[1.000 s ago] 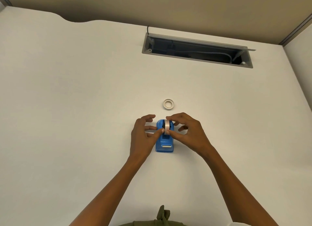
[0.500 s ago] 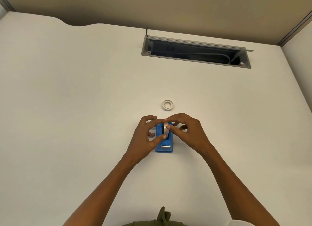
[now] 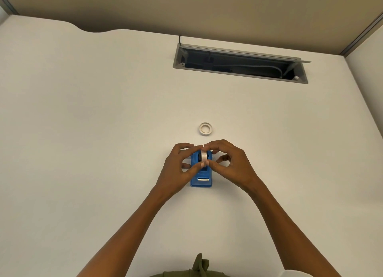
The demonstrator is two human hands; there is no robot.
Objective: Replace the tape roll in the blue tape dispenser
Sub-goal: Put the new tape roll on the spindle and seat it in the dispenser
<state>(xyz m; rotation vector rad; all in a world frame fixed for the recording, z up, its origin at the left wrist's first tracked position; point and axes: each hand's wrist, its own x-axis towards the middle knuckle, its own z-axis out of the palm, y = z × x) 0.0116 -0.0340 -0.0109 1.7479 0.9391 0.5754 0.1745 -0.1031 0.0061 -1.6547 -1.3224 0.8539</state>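
A small blue tape dispenser (image 3: 201,179) stands on the white desk (image 3: 103,152), its metal cutter facing me. A pale tape roll (image 3: 204,156) sits upright on edge in the dispenser's slot. My left hand (image 3: 179,169) pinches the roll from the left with thumb and forefinger. My right hand (image 3: 230,165) pinches it from the right, the fingertips meeting over the top and front of the roll. A second white tape ring (image 3: 205,129) lies flat on the desk just beyond the dispenser.
An open grey cable tray (image 3: 238,63) with wires inside is sunk into the desk at the far right. A beige partition wall rises behind the desk's back edge. Olive fabric shows at the bottom edge of the view.
Both hands stay at the dispenser. Half a second ago the fingers covered the slot; now the roll shows upright between the fingertips. The ring on the desk has not moved.
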